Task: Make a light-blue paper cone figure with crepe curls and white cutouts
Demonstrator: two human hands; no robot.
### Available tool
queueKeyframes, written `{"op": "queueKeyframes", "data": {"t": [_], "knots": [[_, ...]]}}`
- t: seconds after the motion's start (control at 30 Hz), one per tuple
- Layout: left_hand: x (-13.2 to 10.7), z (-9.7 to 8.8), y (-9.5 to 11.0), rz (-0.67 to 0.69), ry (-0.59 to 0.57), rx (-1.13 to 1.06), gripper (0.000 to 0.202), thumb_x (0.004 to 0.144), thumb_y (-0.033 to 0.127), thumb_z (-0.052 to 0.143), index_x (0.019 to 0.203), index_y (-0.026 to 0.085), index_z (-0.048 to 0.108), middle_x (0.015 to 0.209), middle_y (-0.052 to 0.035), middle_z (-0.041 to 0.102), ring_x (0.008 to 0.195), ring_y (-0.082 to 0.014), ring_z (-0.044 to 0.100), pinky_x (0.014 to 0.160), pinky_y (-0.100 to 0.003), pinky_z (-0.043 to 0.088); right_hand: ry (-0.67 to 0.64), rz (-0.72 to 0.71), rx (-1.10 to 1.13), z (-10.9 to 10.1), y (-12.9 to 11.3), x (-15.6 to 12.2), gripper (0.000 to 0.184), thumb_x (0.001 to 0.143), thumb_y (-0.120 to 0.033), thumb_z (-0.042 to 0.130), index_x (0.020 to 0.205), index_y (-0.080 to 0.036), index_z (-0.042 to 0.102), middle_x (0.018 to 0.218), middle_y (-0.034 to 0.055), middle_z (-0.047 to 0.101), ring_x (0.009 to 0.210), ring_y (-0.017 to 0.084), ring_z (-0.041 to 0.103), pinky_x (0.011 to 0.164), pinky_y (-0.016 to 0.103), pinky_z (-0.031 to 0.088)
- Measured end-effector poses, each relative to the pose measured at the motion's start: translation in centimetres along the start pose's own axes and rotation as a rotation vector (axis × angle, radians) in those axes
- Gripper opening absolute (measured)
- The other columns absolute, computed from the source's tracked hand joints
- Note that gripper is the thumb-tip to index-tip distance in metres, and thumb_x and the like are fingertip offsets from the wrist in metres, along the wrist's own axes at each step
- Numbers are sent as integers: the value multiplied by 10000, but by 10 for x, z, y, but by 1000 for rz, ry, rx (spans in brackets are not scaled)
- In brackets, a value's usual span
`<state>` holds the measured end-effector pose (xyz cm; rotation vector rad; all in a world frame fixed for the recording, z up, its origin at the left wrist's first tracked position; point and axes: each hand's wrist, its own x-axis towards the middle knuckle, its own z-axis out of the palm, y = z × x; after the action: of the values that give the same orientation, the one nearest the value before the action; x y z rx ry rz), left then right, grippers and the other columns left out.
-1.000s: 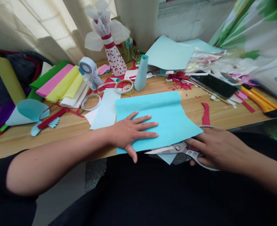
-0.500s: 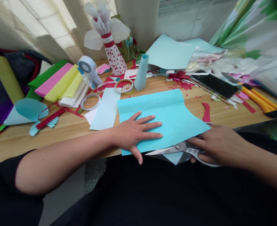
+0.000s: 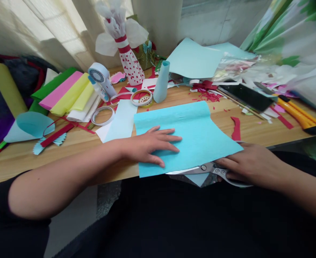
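Your left hand [image 3: 149, 145] lies spread on the blue crepe paper [image 3: 201, 143], long axis crosswise, your right hand [image 3: 250, 166] curled over scissors [image 3: 209, 168] at its near edge.

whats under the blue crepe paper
Steel scissors stick out from under the near edge of the blue crepe paper, with a white paper scrap and a pale blue piece. Anything further under the sheet is covered, and the right hand hides part of the scissors.
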<state>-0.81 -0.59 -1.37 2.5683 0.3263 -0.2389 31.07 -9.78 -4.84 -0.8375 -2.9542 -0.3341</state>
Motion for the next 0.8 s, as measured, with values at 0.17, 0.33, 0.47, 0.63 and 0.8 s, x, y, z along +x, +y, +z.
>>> {"op": "queueKeyframes", "data": {"t": [0.17, 0.33, 0.47, 0.63, 0.8], "knots": [[-4, 0, -3, -13, -34, 111, 843, 680, 641, 613, 1403, 319, 323, 1542, -44, 127, 1398, -370, 5, 1014, -650, -135, -50, 48, 23, -1, -1, -2, 249, 754, -253, 588, 997, -232, 635, 804, 57, 684, 664, 224, 568, 614, 324, 340], [-2, 8, -5, 3, -41, 154, 967, 618, 707, 603, 1431, 313, 258, 1546, -57, 85, 1387, -407, -26, 994, -689, -94, -56, 82, 57, -5, -3, 2, 298, 739, -359, 613, 1014, -244, 629, 833, 69, 665, 676, 231, 564, 627, 331, 335], [2, 12, -7, 13, -7, 198, 962, 627, 734, 565, 1433, 311, 253, 1544, -70, 106, 1386, -409, -16, 1001, -685, -73, -37, 95, 61, -4, -3, 3, 296, 753, -364, 592, 1018, -237, 626, 809, 66, 663, 679, 231, 571, 621, 325, 322], [5, 13, -8, 11, 17, 229, 951, 638, 764, 514, 1433, 314, 251, 1542, -77, 120, 1386, -411, 3, 1004, -686, -51, -28, 85, 40, -2, -1, 3, 326, 733, -361, 615, 1032, -230, 623, 810, 71, 669, 681, 234, 567, 626, 328, 321], [11, 13, -9, 16, 26, 231, 963, 633, 772, 509, 1436, 308, 248, 1543, -78, 115, 1383, -421, 1, 996, -695, -54, -62, 77, 44, -1, 1, 2, 388, 737, -374, 619, 1099, -234, 604, 901, 92, 680, 738, 265, 585, 645, 347, 341]]}}
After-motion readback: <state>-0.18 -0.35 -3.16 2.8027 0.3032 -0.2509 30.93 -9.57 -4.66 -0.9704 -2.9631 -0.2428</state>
